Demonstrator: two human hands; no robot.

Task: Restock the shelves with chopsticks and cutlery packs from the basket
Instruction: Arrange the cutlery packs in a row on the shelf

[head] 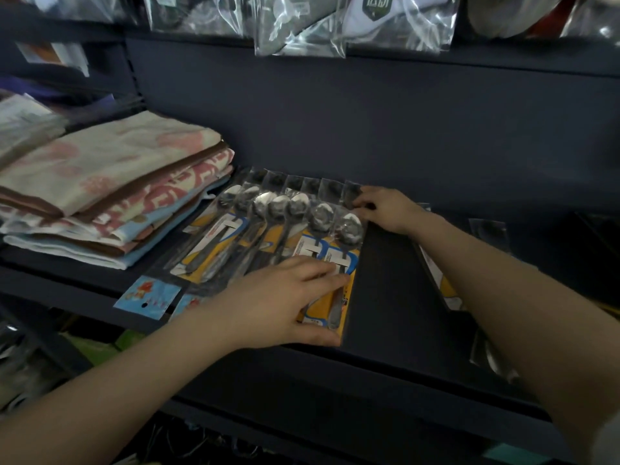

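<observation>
Steel spoon packs [285,236] | left hand [281,303] flat, pressing | right hand [385,209] apparently pinching top edge

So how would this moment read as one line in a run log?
stage: squaring spoon packs on shelf | left hand: presses near ends | right hand: at far ends | left of row: folded towels
</observation>
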